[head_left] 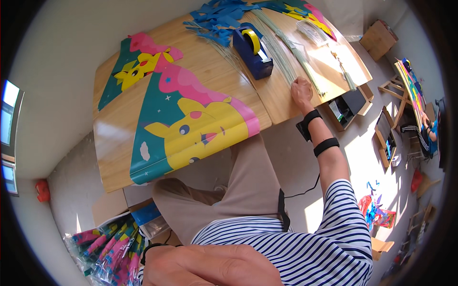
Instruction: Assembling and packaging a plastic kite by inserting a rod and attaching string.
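Observation:
My right hand (301, 90) is closed at the near ends of a row of thin pale rods (279, 52) on the table's right half. Very close at the bottom edge, my left hand (210, 264) shows its back and knuckles; its fingertips are out of sight. A large triangular printed sheet (205, 124), like a kite sail, lies in front of me. It is green, pink and yellow with a cartoon face, and its near edge hangs over the table edge. Beyond the rods' left side stands a dark blue tape dispenser (255, 57) with a yellow roll.
Another printed sheet (138, 71) lies at the far left of the wooden table (112, 143). Blue strips (219, 19) are heaped at the back, near a clear plastic box (312, 32). Bagged printed pieces (109, 252) fill the lower left. An open carton (346, 112) stands beneath the right edge.

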A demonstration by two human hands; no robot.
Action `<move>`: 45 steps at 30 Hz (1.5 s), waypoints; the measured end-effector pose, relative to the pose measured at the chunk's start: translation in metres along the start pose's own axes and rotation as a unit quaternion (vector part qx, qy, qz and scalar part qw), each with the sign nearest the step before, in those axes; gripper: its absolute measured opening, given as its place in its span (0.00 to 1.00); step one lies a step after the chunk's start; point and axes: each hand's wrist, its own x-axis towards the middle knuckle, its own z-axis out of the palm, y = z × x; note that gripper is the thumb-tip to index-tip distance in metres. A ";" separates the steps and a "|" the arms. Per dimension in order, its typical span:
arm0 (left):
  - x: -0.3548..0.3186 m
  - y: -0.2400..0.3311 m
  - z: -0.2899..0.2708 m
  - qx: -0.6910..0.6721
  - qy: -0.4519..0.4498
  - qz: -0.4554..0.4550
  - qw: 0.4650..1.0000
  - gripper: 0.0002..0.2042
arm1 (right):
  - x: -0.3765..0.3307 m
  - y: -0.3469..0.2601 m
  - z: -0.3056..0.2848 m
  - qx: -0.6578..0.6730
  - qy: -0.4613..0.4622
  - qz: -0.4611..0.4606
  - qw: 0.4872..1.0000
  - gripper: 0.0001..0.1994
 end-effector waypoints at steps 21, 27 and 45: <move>-0.006 0.007 -0.002 0.019 -0.008 0.022 1.000 0.33 | 0.007 0.019 -0.001 0.061 0.004 0.011 0.998 0.11; -0.012 0.011 0.010 0.024 0.042 0.001 0.999 0.31 | 0.005 0.019 0.000 0.107 0.008 0.029 0.994 0.11; -0.055 0.002 -0.117 0.342 0.368 -0.320 0.804 0.16 | -0.155 -0.001 -0.119 0.436 -0.142 0.013 0.889 0.05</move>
